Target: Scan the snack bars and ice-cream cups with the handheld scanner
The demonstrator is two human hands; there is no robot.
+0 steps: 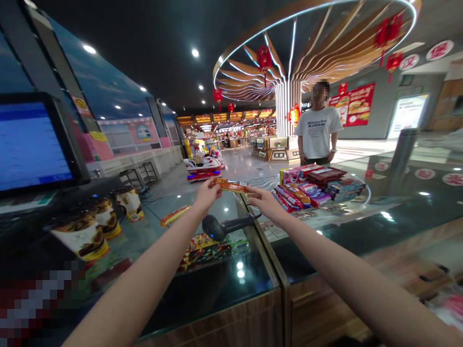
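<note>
Between my two hands, above the glass counter, is a snack bar in an orange-brown wrapper (231,185). My left hand (208,195) pinches its left end, and the fingers of my right hand (262,200) close on its right end. Just below lies a black handheld scanner (226,226). A yellow and red packet (174,216) rests on the counter left of the scanner. Right of my right hand is a pile of colourful snack packets (311,188), with a dark red packet (325,174) on top.
At the left stand a monitor (34,142) and several patterned cups (81,236). Small packaged goods (206,250) show near the scanner. Beyond the glass counter (383,226) stands a person in a white T-shirt (318,132). A gap between counter sections runs below my hands.
</note>
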